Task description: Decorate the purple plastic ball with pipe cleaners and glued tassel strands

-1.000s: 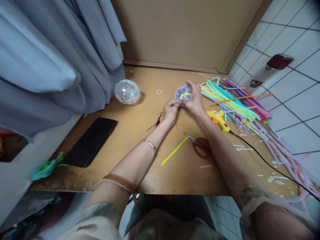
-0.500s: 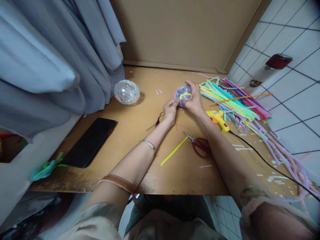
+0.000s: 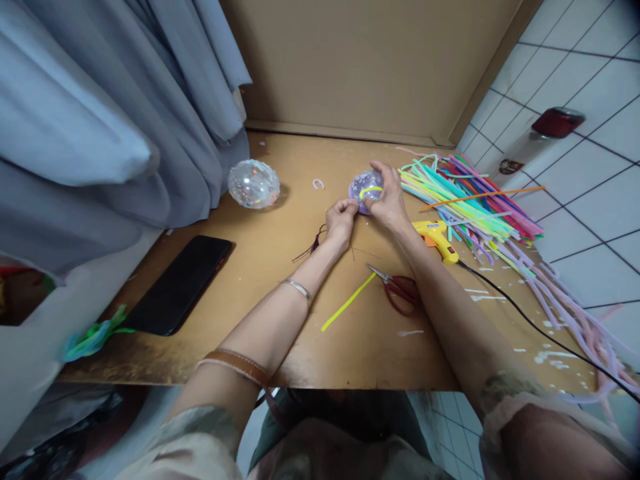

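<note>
A clear, rounded ball with purple trim [image 3: 369, 181] rests on the table between my hands. A curved piece of yellow pipe cleaner [image 3: 371, 190] lies against its front. My left hand [image 3: 342, 220] pinches at the ball's lower left edge, its fingers closed. Around the right side curls my right hand [image 3: 391, 198], thumb at the front and fingers at the top, gripping it. By my left wrist lie dark purple wire strands [image 3: 315, 245]. A yellow pipe cleaner strip [image 3: 349, 303] and red-handled scissors [image 3: 400, 292] lie between my forearms.
A yellow glue gun [image 3: 440, 240] with a black cord lies right of my right wrist, beside a pile of coloured pipe cleaners [image 3: 465, 193]. Another clear ball [image 3: 254, 184] stands at left, near the curtain [image 3: 190, 120]. A black phone [image 3: 180, 285] lies nearer the front.
</note>
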A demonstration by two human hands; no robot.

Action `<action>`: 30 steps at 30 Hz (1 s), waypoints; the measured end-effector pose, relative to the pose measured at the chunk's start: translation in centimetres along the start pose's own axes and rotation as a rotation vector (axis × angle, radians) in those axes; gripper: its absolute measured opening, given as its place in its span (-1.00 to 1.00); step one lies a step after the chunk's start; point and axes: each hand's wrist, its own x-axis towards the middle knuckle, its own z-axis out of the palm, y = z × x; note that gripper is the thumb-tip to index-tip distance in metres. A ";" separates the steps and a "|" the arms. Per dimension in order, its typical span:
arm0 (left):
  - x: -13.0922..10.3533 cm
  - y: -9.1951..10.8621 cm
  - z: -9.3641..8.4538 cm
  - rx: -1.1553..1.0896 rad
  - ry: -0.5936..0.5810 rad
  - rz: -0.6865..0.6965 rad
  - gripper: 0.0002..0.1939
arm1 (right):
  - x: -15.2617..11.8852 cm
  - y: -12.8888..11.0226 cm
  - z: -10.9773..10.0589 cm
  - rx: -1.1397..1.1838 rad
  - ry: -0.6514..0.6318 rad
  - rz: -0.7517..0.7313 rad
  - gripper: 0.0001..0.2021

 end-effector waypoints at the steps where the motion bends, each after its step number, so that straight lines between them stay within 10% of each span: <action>1: 0.0 0.0 0.0 0.006 0.000 0.009 -0.87 | 0.0 0.1 0.0 0.002 -0.001 -0.001 -0.41; 30: 0.3 -0.2 0.0 0.186 0.065 0.116 -0.87 | 0.1 0.5 0.0 0.026 -0.006 -0.005 -0.43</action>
